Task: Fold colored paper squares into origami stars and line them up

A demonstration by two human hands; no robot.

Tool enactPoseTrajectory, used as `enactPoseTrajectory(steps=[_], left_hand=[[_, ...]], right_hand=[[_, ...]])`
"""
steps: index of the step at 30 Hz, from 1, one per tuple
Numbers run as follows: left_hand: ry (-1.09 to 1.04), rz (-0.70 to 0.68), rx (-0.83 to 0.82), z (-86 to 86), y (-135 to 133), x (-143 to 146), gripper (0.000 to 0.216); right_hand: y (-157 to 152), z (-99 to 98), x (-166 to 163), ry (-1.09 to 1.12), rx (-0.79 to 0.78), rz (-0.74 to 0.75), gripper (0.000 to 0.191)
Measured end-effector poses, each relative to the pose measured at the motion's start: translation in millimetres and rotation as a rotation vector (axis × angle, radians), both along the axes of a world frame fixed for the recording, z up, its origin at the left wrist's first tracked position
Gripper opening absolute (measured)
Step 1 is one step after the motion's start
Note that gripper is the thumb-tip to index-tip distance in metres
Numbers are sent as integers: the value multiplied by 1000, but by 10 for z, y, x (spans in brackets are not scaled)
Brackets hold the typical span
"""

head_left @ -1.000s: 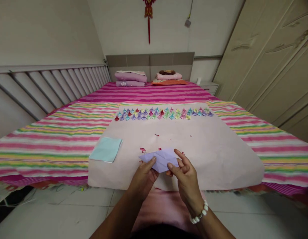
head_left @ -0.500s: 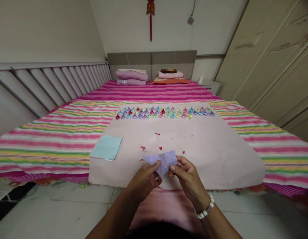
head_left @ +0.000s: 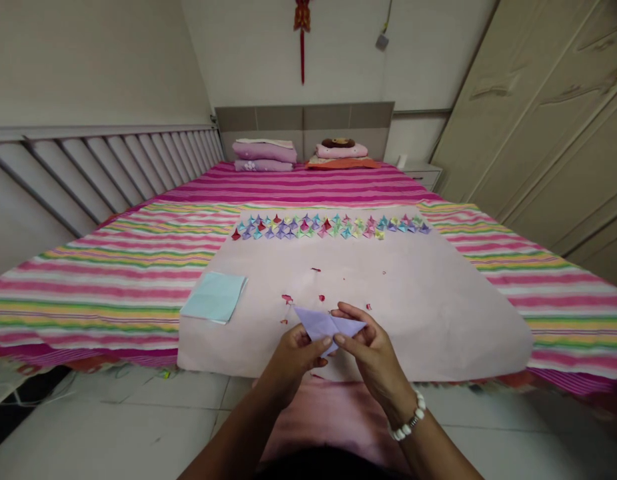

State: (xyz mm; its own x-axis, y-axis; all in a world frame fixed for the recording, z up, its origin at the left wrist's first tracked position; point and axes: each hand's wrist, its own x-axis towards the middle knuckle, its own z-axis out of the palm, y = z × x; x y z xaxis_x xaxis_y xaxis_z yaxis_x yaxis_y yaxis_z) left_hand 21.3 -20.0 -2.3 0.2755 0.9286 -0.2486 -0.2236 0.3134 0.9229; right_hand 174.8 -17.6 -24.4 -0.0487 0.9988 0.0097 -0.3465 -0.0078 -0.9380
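Between my two hands is a purple sheet of origami paper [head_left: 321,323], folded into a roughly triangular shape with its points spread left and right. My left hand [head_left: 301,353] pinches its lower left part, thumb on top. On the other side my right hand [head_left: 363,340] grips it, with the thumb near the middle and the fingers behind. Both thumb tips nearly meet at the lower centre of the paper. Part of the fold is hidden behind the thumbs. A bead bracelet [head_left: 411,420] circles the right wrist.
A large pale sheet [head_left: 413,307] with small torn holes covers the bed's front. At its left lies a stack of light blue paper squares [head_left: 216,297]. Rows of small coloured folded paper pieces [head_left: 303,227] line its far edge. Striped bedding [head_left: 98,273] surrounds it.
The purple paper has gone from a partly opened, creased shape to a flatter triangular one. My right hand has shifted its grip inward, bringing the thumbs closer together.
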Motion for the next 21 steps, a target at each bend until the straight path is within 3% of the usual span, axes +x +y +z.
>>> enactPoseTrajectory(steps=[7,13,17,21], left_hand=[[62,57,166,-49,81,-71,32],[240,27,314,-57,45,-98,19],[143,-27,246,-23,36,-80,19],[221,-39,172,-12,49,-79,20]], right_hand=[[18,69,52,11,-1,33,49],[12,166,23,-123,-61,111,24],[0,180,0,-137,-55,81,24],[0,185,4,-111,-57,80,25]])
